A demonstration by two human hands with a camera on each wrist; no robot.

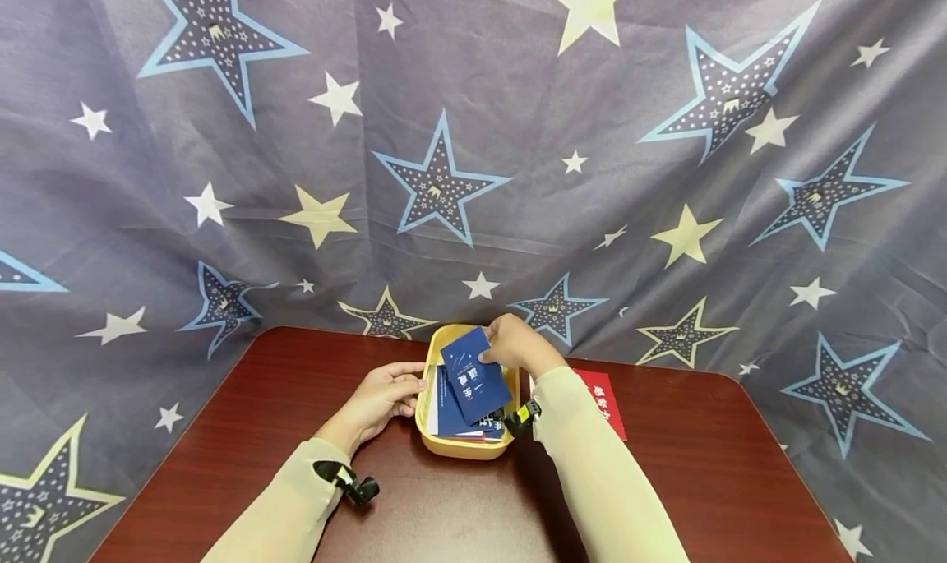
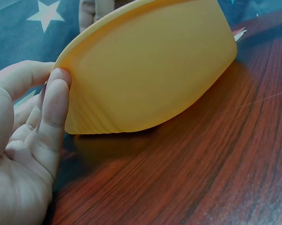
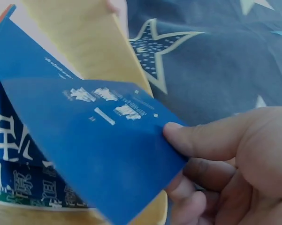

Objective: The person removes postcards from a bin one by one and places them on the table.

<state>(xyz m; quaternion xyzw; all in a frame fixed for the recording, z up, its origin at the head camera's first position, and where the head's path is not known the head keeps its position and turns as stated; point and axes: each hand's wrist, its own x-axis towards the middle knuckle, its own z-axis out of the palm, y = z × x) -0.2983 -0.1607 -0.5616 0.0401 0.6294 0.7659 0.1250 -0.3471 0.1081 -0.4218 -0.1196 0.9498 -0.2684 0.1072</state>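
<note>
A yellow plastic bin (image 1: 464,449) stands on the table with several printed cards inside, a dark blue one with white lettering (image 3: 19,140) among them. My left hand (image 1: 379,400) is at the bin's left side, its fingertips pinching the rim, as the left wrist view shows closely (image 2: 28,126). Over the bin, my right hand (image 1: 520,347) pinches a blue card (image 1: 473,378) by one edge between thumb and fingers. That card (image 3: 103,140) is tilted above the others, covering part of them. White lettering shows on its face.
To the right of the bin, partly behind the right forearm, a red card (image 1: 605,403) with white characters lies on the dark red wooden table (image 1: 710,464). A grey star-patterned cloth (image 1: 473,78) hangs right behind the table's back edge.
</note>
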